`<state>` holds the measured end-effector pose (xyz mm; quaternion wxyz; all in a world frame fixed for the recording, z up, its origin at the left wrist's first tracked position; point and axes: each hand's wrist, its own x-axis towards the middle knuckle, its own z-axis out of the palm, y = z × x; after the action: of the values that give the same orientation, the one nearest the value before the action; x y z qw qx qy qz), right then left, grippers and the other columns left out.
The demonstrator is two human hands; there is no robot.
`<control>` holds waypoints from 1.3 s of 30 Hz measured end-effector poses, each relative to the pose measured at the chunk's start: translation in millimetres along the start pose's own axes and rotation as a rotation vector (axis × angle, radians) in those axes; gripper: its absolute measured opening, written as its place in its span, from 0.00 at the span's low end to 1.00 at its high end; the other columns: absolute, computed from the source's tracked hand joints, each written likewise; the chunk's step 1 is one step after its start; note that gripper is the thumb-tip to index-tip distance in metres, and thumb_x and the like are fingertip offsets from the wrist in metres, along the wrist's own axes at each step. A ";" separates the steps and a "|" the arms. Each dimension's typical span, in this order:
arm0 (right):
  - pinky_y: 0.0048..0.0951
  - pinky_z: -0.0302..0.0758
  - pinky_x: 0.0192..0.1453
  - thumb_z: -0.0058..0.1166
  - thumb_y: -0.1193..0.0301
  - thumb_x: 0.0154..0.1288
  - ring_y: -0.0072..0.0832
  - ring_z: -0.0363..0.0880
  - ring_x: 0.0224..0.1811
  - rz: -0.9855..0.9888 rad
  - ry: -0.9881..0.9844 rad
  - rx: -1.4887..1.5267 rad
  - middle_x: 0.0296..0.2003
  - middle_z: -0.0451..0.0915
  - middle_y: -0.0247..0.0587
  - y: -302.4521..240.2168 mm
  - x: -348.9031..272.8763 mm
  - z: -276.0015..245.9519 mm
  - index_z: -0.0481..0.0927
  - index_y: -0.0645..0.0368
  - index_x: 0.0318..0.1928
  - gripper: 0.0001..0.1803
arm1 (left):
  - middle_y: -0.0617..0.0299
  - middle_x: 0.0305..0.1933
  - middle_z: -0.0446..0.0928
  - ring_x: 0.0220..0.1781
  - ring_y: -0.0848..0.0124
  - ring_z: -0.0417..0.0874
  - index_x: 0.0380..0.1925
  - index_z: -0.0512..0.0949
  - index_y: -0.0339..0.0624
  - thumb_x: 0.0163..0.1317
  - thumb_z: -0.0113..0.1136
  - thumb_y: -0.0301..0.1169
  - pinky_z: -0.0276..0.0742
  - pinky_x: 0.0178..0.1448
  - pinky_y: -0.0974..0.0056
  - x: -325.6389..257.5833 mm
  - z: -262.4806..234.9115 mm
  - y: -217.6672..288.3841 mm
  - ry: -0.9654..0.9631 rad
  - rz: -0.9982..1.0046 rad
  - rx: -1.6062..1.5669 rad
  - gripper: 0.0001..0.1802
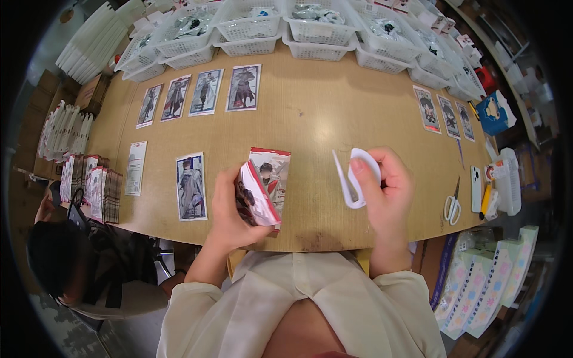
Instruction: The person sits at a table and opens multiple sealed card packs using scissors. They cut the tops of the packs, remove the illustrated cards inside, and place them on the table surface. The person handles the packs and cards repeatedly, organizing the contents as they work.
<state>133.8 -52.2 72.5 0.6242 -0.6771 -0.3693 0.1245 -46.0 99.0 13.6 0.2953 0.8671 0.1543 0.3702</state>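
Observation:
Near the table's front edge, my left hand (228,212) is closed round a red-edged printed pack (258,194) with a picture of a dark-haired figure. Behind it shows a similar red-topped pack (273,160); whether my hand grips this one too I cannot tell. My right hand (389,194), to the right of the packs, pinches a white bent strip (353,192) between thumb and fingers. The strip curves back on itself into a narrow loop; its material is unclear. Left of my left hand lies a single picture card (191,186).
Picture cards (206,91) lie in a row at far left, more (427,109) at far right. White baskets (316,24) of bagged items line the back. Scissors (452,210) and a phone (476,189) lie at right. Stacked packs (104,194) and a seated person (54,256) are at left.

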 end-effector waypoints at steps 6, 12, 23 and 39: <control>0.36 0.70 0.22 0.49 0.64 0.66 0.38 0.77 0.18 0.062 -0.203 -0.681 0.17 0.75 0.48 103.5 5.3 -1.0 0.72 0.62 0.30 0.13 | 0.56 0.42 0.67 0.44 0.69 0.67 0.60 0.57 0.31 0.25 0.77 0.50 0.60 0.47 0.68 11.4 -2.7 3.6 -0.028 -0.256 -0.933 0.62; 0.42 0.72 0.23 0.44 0.57 0.67 0.45 0.77 0.21 0.031 -0.299 -1.016 0.17 0.76 0.52 127.3 -5.3 12.4 0.69 0.59 0.35 0.17 | 0.57 0.49 0.66 0.51 0.68 0.68 0.61 0.57 0.35 0.26 0.80 0.40 0.60 0.56 0.66 11.3 -4.4 -6.9 -0.091 -0.131 -0.838 0.59; 0.30 0.72 0.31 0.59 0.76 0.53 0.32 0.74 0.32 -0.381 -0.136 -0.401 0.34 0.73 0.41 45.9 6.1 13.6 0.78 0.56 0.40 0.11 | 0.54 0.52 0.69 0.54 0.66 0.71 0.57 0.64 0.35 0.26 0.80 0.36 0.63 0.59 0.63 7.2 -6.6 -7.1 -0.209 -0.140 -0.781 0.53; 0.32 0.67 0.46 0.59 0.72 0.45 0.29 0.72 0.43 -0.909 -0.597 -0.246 0.41 0.73 0.33 -34.6 39.9 28.8 0.78 0.58 0.27 0.07 | 0.54 0.52 0.74 0.54 0.65 0.74 0.54 0.70 0.35 0.26 0.78 0.34 0.66 0.59 0.62 24.4 -27.3 5.2 -0.501 -0.125 -0.769 0.47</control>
<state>131.5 -6.1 111.2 0.3995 -0.4530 -0.7969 -0.0148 -49.2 117.7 45.3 0.6453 0.7466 -0.0184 0.1610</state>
